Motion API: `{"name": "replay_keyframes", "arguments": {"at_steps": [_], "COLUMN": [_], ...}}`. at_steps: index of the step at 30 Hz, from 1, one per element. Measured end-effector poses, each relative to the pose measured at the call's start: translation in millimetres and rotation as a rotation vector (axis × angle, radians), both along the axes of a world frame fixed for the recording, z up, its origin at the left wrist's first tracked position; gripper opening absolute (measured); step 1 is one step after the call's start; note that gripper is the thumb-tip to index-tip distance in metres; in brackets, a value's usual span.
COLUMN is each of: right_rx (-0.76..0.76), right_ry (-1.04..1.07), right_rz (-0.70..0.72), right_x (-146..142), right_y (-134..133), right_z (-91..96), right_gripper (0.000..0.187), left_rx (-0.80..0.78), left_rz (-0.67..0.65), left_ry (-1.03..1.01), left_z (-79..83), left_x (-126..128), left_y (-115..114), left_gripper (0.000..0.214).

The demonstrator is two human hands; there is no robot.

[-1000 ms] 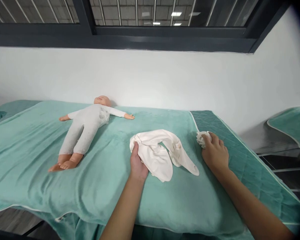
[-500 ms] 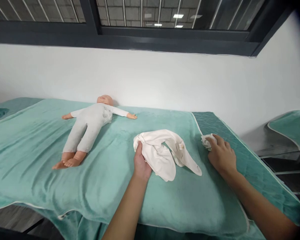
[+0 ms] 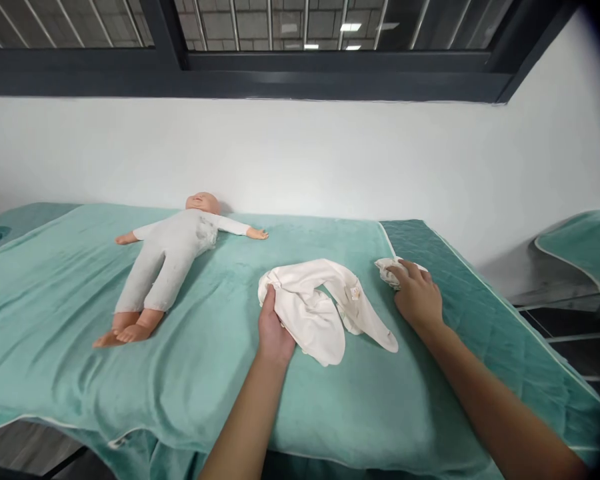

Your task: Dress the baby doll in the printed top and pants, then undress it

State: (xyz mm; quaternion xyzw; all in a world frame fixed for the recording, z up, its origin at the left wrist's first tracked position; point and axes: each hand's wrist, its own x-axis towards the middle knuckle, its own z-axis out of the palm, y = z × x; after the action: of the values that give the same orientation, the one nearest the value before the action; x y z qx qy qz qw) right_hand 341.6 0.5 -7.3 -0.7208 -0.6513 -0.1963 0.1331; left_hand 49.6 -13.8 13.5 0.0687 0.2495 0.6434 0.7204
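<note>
My left hand [image 3: 274,331] is closed on the left edge of a crumpled white baby garment [image 3: 320,307] that lies on the teal towel [image 3: 220,373]. My right hand [image 3: 418,299] rests further right, its fingers curled over a small white cloth [image 3: 387,269] at the towel's right border. A baby doll [image 3: 167,257] in a pale grey suit lies on its back to the left, arms spread, head toward the wall, well apart from both hands.
The towel covers a table with a quilted teal pad [image 3: 485,320] showing at the right. A white wall [image 3: 300,153] and a dark window frame stand behind. Another teal-covered table [image 3: 585,247] sits at the far right, across a gap.
My right hand has slid a little left with the small cloth, toward the garment. The left hand keeps its hold on the garment. The doll has not moved.
</note>
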Motion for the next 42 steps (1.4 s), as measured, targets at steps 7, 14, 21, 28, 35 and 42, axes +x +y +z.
{"name": "replay_keyframes", "arguments": {"at_steps": [7, 14, 21, 28, 35, 42], "right_rx": [0.015, 0.035, 0.064, 0.137, -0.030, -0.431], "right_ry": [0.000, -0.041, 0.029, 0.030, 0.458, 1.083], "right_rz": [-0.125, -0.127, -0.118, 0.021, 0.422, 0.998], "right_x": [22.8, 24.4, 20.0, -4.5, -57.4, -116.1], "right_y": [-1.9, -32.8, -63.7, -78.9, -66.6, -29.9], "right_z": [-1.5, -4.9, -3.4, 5.9, 52.7, 175.3], "right_gripper": [0.053, 0.058, 0.055, 0.056, 0.052, 0.067], "left_rx": [-0.037, -0.010, 0.002, 0.033, 0.158, 0.723], "left_rz": [0.026, 0.015, 0.008, 0.049, 0.093, -0.409], "left_ry": [0.010, -0.006, -0.004, 0.036, 0.363, 1.059], "left_z": [4.1, -1.3, -2.9, -0.7, 37.2, 160.4], "left_x": [0.2, -0.6, -1.3, 0.4, -33.0, -52.7], "left_y": [-1.3, 0.9, 2.2, 0.2, 10.6, -12.6], "left_gripper": [0.044, 0.044, 0.043, 0.038, 0.031, 0.023]}}
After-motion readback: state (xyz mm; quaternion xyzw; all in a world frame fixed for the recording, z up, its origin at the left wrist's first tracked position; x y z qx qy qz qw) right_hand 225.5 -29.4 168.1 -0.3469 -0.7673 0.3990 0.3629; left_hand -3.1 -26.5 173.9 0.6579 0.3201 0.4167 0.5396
